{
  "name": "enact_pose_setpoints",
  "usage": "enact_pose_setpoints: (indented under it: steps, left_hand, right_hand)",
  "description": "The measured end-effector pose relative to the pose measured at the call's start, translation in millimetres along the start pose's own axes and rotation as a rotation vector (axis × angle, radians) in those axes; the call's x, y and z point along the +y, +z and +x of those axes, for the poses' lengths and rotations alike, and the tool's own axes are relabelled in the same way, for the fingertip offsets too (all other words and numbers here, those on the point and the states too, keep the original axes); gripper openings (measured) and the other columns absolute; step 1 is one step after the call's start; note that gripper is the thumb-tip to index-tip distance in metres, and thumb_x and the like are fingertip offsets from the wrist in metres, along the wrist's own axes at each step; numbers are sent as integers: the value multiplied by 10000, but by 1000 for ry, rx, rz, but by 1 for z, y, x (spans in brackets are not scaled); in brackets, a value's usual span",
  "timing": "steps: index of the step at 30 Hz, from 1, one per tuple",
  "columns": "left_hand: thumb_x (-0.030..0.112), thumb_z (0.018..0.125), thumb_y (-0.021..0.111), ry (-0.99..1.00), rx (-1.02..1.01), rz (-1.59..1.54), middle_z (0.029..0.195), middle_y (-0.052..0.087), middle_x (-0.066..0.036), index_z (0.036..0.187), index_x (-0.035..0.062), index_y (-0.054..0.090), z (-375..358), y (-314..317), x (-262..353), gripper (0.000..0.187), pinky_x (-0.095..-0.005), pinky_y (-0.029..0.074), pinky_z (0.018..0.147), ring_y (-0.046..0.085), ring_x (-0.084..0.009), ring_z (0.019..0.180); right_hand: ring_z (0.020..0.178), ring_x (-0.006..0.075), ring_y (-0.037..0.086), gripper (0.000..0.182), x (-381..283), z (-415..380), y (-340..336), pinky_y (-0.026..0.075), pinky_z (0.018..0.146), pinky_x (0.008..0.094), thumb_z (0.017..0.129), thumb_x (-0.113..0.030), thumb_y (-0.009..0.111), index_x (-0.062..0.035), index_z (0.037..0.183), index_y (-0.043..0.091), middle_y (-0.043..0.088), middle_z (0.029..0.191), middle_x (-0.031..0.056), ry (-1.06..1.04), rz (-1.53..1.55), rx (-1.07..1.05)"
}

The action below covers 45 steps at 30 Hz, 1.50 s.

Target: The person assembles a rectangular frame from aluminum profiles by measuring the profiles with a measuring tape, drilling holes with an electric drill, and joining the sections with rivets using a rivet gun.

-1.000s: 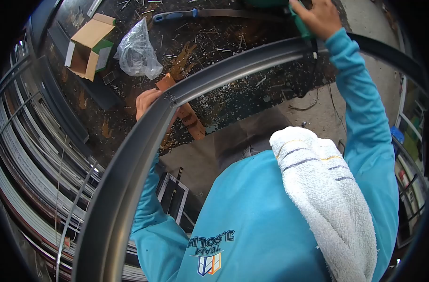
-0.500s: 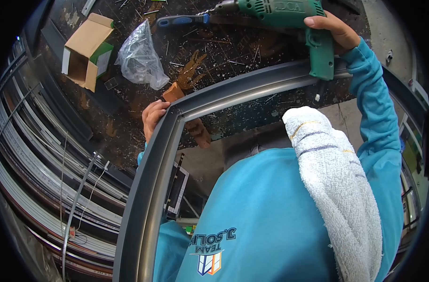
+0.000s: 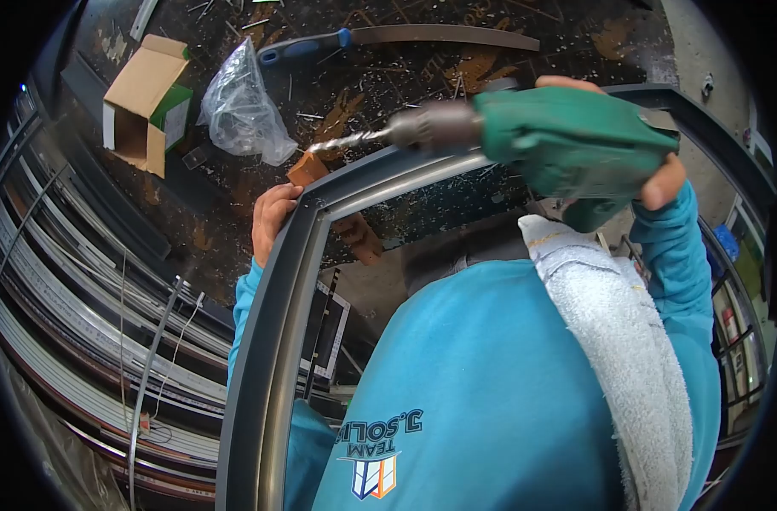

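Note:
A dark grey metal frame (image 3: 269, 315) lies across the view in front of my torso. At its left corner, my left hand (image 3: 273, 213) wraps its fingers around the outer edge. Beneath that corner passes a reddish-brown wooden block (image 3: 306, 169), showing on both sides of the bar. My right hand (image 3: 664, 181) grips a green power drill (image 3: 576, 145), which hides most of the fingers. The drill is level over the frame's far bar and slightly blurred. Its spiral bit (image 3: 350, 141) points left, the tip near the wooden block; contact cannot be told.
On the dark, debris-strewn table (image 3: 388, 94) lie an open cardboard box (image 3: 150, 106), a clear plastic bag (image 3: 244, 111) and a blue-handled file (image 3: 440, 36). Long metal profiles (image 3: 90, 366) are stacked at the left. A white towel (image 3: 618, 341) hangs over my front.
My right hand has brought the drill down and left from the far side, turning it over the frame. The bit now reaches near the corner; my left hand keeps its hold.

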<state>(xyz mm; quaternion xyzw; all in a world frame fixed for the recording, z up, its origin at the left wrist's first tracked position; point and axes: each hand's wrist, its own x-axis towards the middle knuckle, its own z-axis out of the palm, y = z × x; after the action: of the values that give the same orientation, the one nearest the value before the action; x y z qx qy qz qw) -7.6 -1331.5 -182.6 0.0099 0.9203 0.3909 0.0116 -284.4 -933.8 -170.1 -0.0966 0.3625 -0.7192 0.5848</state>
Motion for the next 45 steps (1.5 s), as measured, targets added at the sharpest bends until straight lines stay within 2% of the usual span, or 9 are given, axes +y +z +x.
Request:
enact_pose_setpoints:
  steps: [9, 15, 18, 21, 23, 27, 30, 40, 45]
  left_hand:
    - [110, 739, 784, 18, 130, 14, 1113, 641, -158, 1056, 22, 541, -15, 15, -11, 410, -430, 463, 939, 593, -337, 1083]
    - [119, 686, 834, 96, 119, 69, 1129, 628, -161, 1156, 25, 511, -9, 14, -10, 578, -417, 472, 959, 610, -307, 1092]
    - [104, 673, 836, 130, 151, 52, 1126, 627, -156, 1165, 35, 510, -7, 20, -11, 595, -421, 470, 967, 597, -312, 1112]
    - [100, 672, 835, 176, 155, 137, 1113, 621, -148, 1161, 41, 513, -3, 14, -4, 589, -416, 473, 962, 595, -303, 1101]
    - [97, 672, 835, 168, 165, 144, 1114, 612, -143, 1160, 44, 515, -5, 14, -4, 586, -411, 476, 954, 597, -292, 1089]
    - [93, 685, 832, 131, 185, -114, 1143, 590, -139, 1162, 50, 515, -9, 24, -17, 574, -400, 487, 942, 598, -266, 1085]
    - [93, 705, 824, 90, 204, -167, 1161, 583, -139, 1168, 52, 505, -12, 27, -14, 563, -391, 490, 951, 591, -254, 1109]
    - [81, 754, 788, 25, 202, -163, 1206, 569, -159, 1221, 54, 443, -17, 33, -8, 581, -405, 476, 994, 573, -271, 1161]
    - [47, 740, 779, 41, 136, -85, 1215, 567, -163, 1215, 61, 430, -12, 24, -6, 589, -393, 481, 970, 586, -261, 1127]
  right_hand:
    - [796, 217, 668, 538, -25, 80, 3, 563, 706, 324, 843, -341, 580, 15, 1248, 566, 655, 1092, 199, 49, 34, 146]
    - [905, 353, 674, 604, -32, 90, -23, 576, 806, 457, 851, -305, 617, 30, 1337, 487, 630, 1174, 230, 69, 176, 330]
    - [891, 294, 668, 478, -44, 84, -20, 568, 796, 375, 854, -215, 632, 2, 1270, 539, 651, 1115, 186, 113, -28, 524]
    - [892, 194, 614, 375, -41, 83, 2, 524, 782, 297, 842, -125, 641, -4, 1188, 563, 616, 1039, 109, -480, -1086, 896]
    - [903, 125, 539, 348, -40, 83, 43, 477, 783, 256, 833, -66, 628, -3, 1165, 544, 540, 999, 70, -701, -1148, 721]
    - [948, 324, 575, 450, -13, 107, 59, 490, 847, 388, 806, -109, 630, 33, 1212, 498, 544, 1035, 199, -316, -1687, 104]
    - [1023, 380, 533, 374, 16, 137, 48, 466, 887, 430, 794, -78, 601, 51, 1128, 493, 529, 1047, 219, -33, -2030, 128]
    - [969, 373, 577, 215, 31, 159, 49, 483, 845, 436, 819, -53, 568, 1, 1020, 513, 574, 986, 206, -108, -2124, 191]
    - [877, 416, 595, 159, 27, 174, 45, 483, 767, 462, 814, -52, 544, 0, 957, 499, 593, 921, 233, -168, -1618, 83]
